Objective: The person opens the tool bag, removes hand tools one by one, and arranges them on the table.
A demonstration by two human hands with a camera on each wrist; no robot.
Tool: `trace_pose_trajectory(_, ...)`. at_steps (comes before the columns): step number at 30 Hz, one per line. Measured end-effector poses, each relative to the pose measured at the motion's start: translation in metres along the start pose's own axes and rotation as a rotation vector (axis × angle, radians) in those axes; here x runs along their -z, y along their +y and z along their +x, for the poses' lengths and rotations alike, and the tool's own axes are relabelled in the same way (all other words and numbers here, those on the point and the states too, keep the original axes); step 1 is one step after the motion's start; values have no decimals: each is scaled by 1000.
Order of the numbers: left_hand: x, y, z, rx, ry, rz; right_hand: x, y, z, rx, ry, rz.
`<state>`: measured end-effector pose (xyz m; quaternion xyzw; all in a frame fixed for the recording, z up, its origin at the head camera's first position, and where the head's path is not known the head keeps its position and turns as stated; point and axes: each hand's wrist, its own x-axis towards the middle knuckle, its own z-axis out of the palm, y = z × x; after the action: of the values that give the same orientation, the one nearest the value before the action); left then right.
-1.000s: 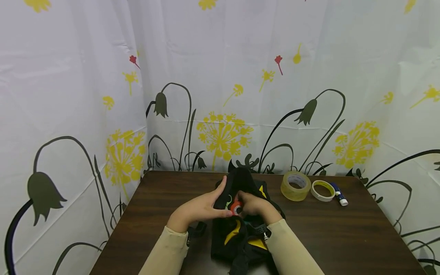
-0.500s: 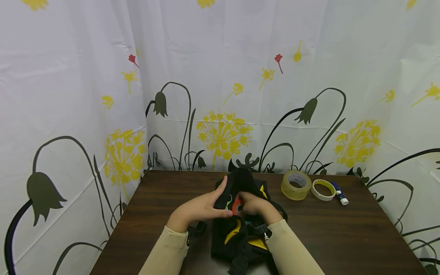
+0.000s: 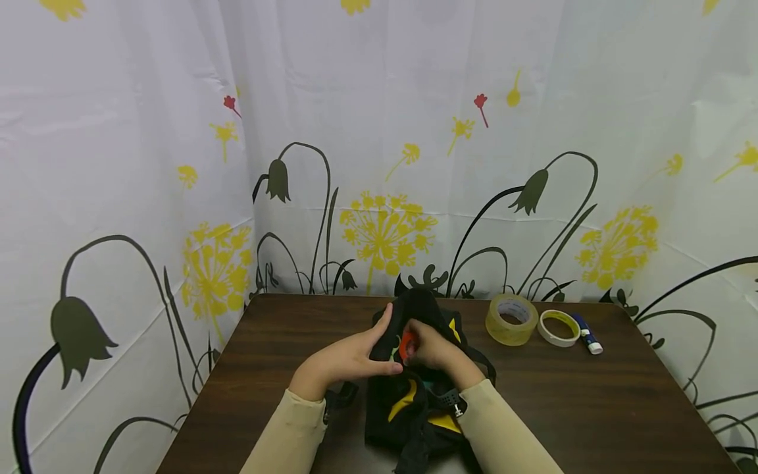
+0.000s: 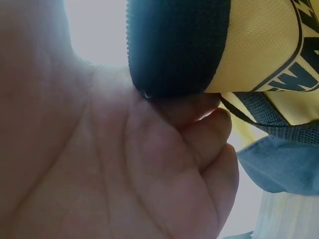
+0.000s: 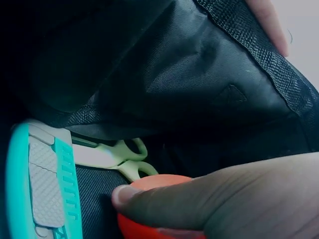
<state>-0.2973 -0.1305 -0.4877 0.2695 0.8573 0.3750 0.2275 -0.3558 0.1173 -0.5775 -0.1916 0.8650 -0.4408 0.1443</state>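
A pale curtain printed with grey bell flowers and yellow seed heads fills the left of the frame and runs across the top. Left of lower centre, the left hand comes in from a cream sleeve, its thumb and a finger spread wide against the rim of a black bag; the left wrist view shows other fingers curled under the dark edge, so it grips the bag.

The bag sits in the lower centre of the frame, on a dark brown wood-grain worktop. It is soft black cloth with curved yellow patches, a rough-woven black trim and a black strap hanging down the front; close up, bold dark letters stand on the yellow. Its mouth gapes, and the right wrist view shows, from left to right inside, a teal and grey tool with a ridged panel, scissors with pale green handles, and a smooth, round, red-orange roll.

The right hand, fingers bent, reaches into the bag and holds that roll, thumb laid across it.

At right of centre stand a wide clear-yellow tape, a narrower white tape with a yellow inside, and a blue glue stick with a white end.
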Motion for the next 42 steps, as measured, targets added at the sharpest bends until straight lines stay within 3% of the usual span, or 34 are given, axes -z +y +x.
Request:
trace_pose_trajectory(6,1,-1,0,-5,4,-25,3,-11,-4,44,43,-16)
trace_pose_trajectory(11,2,0,0,-14,-2,-42,11,-26,-14,12,79,11)
trace_pose_trajectory(19,3,-2,1,-19,-7,-61,21,-40,-28,-11,30,197)
trace_pose_trajectory(26,2,-3,0,-13,6,10,31,-46,-46,2,31,237)
trace_pose_trajectory(29,2,-3,0,-9,11,0,35,-49,-52,30,27,260)
trace_pose_trajectory(34,2,-3,2,-11,19,-7,40,-57,-60,60,68,231)
trace_pose_trajectory(42,-1,-4,4,-2,19,-24,41,-62,-73,99,160,345)
